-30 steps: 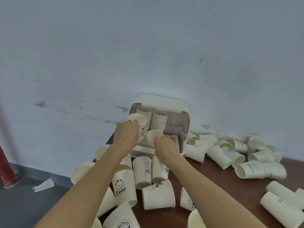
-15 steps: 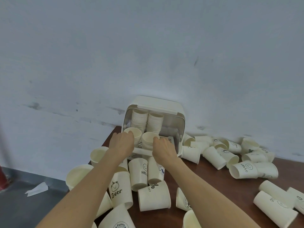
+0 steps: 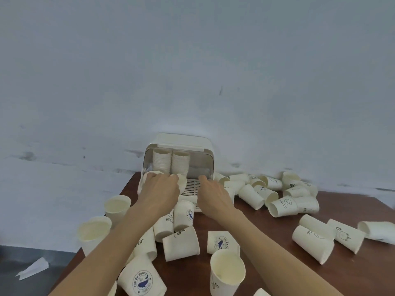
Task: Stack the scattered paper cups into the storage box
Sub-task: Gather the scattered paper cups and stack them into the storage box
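Hands at the mouth of the storage box, both of them, right up against its open front. The box sits at the far edge of the brown table, backed against the pale wall, lid flipped up, and inside at the back stand two tall stacks of cups, side by side, upright.

Left hand is at the box's front left corner, fingers curled over the rims of two cups sitting just inside the opening; whether it actually grips them or only rests on them, I cannot tell, the back of the hand hides the fingertips. Right hand is at the box's front right, over the slatted tray, fingers bent downward and holding nothing that shows.

Scattered paper cups are all around the box. Just in front of it, between the forearms, cups lie tipped over, one reading HELLO, one with a whale print. Left of the box two cups stand upright, mouths open. Right of the box a heap of cups lies on its sides along the wall, a smiley HELLO cup among them. Nearest the camera, well in front of the box, one upright cup and a whale cup on its side.

Down on the grey floor, far left of the box, lies a scrap of white paper.
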Demonstrator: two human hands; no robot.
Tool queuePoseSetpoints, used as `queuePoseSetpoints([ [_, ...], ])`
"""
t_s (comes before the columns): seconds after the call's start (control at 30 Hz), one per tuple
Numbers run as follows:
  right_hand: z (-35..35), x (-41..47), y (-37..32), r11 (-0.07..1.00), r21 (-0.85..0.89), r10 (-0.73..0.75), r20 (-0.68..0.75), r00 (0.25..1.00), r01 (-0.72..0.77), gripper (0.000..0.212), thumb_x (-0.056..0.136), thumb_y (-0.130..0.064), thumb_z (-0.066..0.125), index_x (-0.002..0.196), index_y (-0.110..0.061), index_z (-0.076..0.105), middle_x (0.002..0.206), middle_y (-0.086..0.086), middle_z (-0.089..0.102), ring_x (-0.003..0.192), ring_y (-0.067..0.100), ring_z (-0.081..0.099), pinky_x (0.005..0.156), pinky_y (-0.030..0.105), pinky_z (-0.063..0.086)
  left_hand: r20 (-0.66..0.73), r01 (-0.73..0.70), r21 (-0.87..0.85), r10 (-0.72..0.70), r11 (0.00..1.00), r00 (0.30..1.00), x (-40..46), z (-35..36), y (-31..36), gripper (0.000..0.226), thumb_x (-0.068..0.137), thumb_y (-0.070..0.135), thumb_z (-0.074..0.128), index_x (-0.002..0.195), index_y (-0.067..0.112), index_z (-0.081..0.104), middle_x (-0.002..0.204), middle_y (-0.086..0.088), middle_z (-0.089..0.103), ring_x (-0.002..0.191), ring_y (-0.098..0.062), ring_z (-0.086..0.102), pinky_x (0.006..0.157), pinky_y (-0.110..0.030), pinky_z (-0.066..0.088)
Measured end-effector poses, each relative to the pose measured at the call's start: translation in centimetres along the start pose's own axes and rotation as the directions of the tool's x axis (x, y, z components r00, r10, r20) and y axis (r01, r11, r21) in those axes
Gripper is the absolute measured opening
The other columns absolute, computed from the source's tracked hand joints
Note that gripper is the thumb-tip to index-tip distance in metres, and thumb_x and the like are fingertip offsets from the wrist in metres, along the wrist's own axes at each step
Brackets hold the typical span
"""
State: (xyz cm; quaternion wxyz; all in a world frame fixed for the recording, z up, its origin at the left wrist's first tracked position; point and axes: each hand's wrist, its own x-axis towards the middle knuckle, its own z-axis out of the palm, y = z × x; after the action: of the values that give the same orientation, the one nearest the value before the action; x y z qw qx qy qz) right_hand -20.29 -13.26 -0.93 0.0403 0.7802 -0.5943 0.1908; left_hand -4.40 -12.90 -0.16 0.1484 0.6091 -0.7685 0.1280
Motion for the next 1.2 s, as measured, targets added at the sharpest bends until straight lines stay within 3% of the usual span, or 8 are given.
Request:
queuePoseSetpoints([
  [0.27, -3.8, -7.2, 3.0, 0.996, 0.043, 0.081, -0.037, 0.996, -0.079, 0.029, 0.091, -0.006, 0.039, 0.119, -0.009, 0.047, 0.101, 0.012, 0.06, 0.09, 0.03, 0.054, 0.066, 0.035, 0.038, -0.016, -0.044, -0.227, 0.041, 0.973, 0.999, -5.2, -1.5, 5.0, 0.032, 0.099, 0.022, 0.036, 0.111, 0.019, 0.066, 0.107, -0.001, 0.065, 0.101, -0.019, 0.059, 0.095, -0.033, 0.031],
  [0.37, -4.6, -9.8, 4.0, 0.992, 0.048, 0.119, -0.034, 0.992, -0.117, 0.033, 0.094, -0.01, 0.037, 0.125, -0.01, 0.047, 0.106, 0.011, 0.061, 0.096, 0.03, 0.055, 0.074, 0.04, 0.044, -0.026, -0.058, -0.291, 0.053, 0.955, 0.998, -7.0, -1.2, 6.4, 0.033, 0.099, 0.021, 0.038, 0.117, 0.021, 0.066, 0.112, 0.0, 0.065, 0.105, -0.018, 0.058, 0.095, -0.032, 0.034],
  [0.53, -4.7, -13.2, 5.2, 0.981, 0.039, 0.19, -0.039, 0.981, -0.189, 0.036, 0.094, -0.013, 0.037, 0.129, -0.013, 0.047, 0.105, 0.008, 0.062, 0.099, 0.026, 0.053, 0.074, 0.037, 0.043, -0.006, -0.066, -0.362, 0.068, 0.93, 0.998, -10.5, -0.7, 8.3, 0.033, 0.099, 0.021, 0.039, 0.121, 0.024, 0.064, 0.109, 0.0, 0.065, 0.102, -0.019, 0.059, 0.095, -0.032, 0.037],
  [0.73, -3.8, -15.5, 4.2, 0.98, 0.057, 0.19, -0.019, 0.982, -0.189, 0.045, 0.095, -0.016, 0.04, 0.14, -0.016, 0.041, 0.111, 0.005, 0.061, 0.103, 0.026, 0.054, 0.072, 0.033, 0.039, 0.009, -0.04, -0.361, 0.046, 0.932, 0.999, -14.0, -0.9, 10.3, 0.035, 0.1, 0.023, 0.035, 0.128, 0.026, 0.056, 0.114, 0.0, 0.061, 0.106, -0.021, 0.053, 0.089, -0.028, 0.03],
  [0.93, -3.2, -16.5, 3.2, 0.983, 0.107, 0.157, -0.048, 0.986, -0.151, 0.043, 0.095, -0.016, 0.04, 0.138, -0.018, 0.042, 0.103, 0.0, 0.059, 0.098, 0.02, 0.053, 0.076, 0.032, 0.043, 0.071, -0.045, -0.395, 0.079, 0.918, 0.994, -15.8, 0.2, 10.5, 0.038, 0.099, 0.022, 0.037, 0.135, 0.025, 0.05, 0.118, -0.002, 0.061, 0.109, -0.023, 0.053, 0.096, -0.032, 0.034],
  [1.2, -3.5, -18.6, 3.9, 0.98, 0.115, 0.169, -0.076, 0.983, -0.16, 0.04, 0.095, -0.018, 0.039, 0.135, -0.019, 0.043, 0.101, -0.002, 0.058, 0.097, 0.02, 0.052, 0.076, 0.032, 0.041, 0.136, -0.019, -0.437, 0.087, 0.899, 0.987, -16.0, 1.5, 11.4, 0.039, 0.098, 0.022, 0.036, 0.134, 0.025, 0.049, 0.116, -0.001, 0.06, 0.106, -0.026, 0.052, 0.089, -0.035, 0.041],
])
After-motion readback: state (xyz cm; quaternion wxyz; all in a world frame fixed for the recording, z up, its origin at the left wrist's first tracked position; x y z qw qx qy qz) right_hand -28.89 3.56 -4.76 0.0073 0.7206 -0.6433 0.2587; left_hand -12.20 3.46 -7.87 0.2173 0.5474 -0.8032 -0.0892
